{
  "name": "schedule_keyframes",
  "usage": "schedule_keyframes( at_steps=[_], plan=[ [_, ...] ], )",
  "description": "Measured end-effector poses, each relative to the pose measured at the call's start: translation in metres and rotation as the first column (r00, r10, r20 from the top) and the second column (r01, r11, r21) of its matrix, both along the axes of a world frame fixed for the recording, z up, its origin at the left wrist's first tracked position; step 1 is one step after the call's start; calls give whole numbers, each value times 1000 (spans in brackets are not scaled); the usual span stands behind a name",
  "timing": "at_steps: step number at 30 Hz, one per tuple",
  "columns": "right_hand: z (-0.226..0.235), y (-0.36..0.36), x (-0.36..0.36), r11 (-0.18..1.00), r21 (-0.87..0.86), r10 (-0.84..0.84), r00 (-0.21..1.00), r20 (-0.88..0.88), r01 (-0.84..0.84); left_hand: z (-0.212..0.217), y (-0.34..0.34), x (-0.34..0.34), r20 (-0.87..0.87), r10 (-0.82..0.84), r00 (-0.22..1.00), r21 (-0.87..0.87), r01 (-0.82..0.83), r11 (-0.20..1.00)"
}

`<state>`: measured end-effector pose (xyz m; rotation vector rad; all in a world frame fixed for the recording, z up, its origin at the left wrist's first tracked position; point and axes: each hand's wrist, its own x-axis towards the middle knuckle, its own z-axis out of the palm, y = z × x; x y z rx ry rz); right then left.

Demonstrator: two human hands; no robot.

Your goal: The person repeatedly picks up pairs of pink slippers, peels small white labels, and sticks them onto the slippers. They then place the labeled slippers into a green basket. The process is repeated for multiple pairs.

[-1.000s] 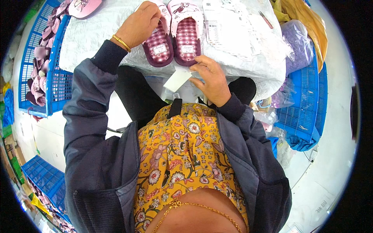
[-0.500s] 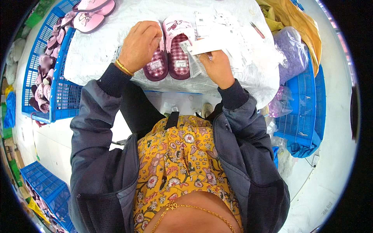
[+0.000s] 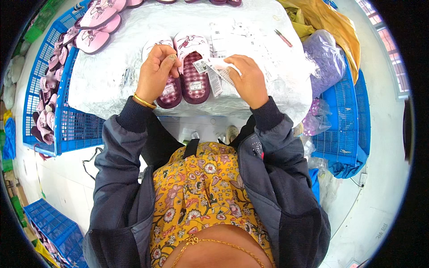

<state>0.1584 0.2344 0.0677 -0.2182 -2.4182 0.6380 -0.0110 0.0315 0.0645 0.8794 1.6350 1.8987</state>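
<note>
A pair of pink slippers with maroon checked insoles lies side by side near the table's front edge. My left hand [image 3: 156, 73] is above the left slipper [image 3: 169, 94], thumb and fingers pinched together; what they hold, if anything, is too small to make out. The right slipper [image 3: 195, 79] lies beside it, with a small white tag [image 3: 200, 67] at its inner edge. My right hand [image 3: 246, 81] grips a white printed paper tag [image 3: 222, 68] by the right slipper. Another printed strip [image 3: 215, 84] hangs below that tag.
White plastic covers the table [image 3: 120, 44], with printed label sheets [image 3: 232, 38] and a small red-and-dark tool [image 3: 283, 38] on it. Pink slippers [image 3: 99, 31] lie at the far left. A blue crate [image 3: 80, 117] of slippers stands left; blue crates [image 3: 342, 111] and a purple bag [image 3: 325, 58] are right.
My left hand has drawn back from the left slipper's upper, fingers now pinched. The tag in my right hand has turned and tilted downward. The view has shifted, showing more slippers at the far edge.
</note>
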Motion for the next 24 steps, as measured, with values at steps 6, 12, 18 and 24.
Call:
schedule_keyframes(
  at_steps=[6,12,18,24],
  plan=[
    [-6,-3,-21,982,-174,109,980,166,-79,-13,9,7,-60,1,998,-87,-6,996],
    [-6,-9,-24,986,-154,91,977,195,-61,-13,9,9,-74,-77,994,-149,65,987],
    [-15,-11,-29,991,32,133,990,-37,-132,-16,13,12,-131,-56,990,-150,36,988],
    [-12,-14,-30,995,2,100,994,-41,-100,-24,14,8,-265,-29,964,-175,-18,984]
  ],
)
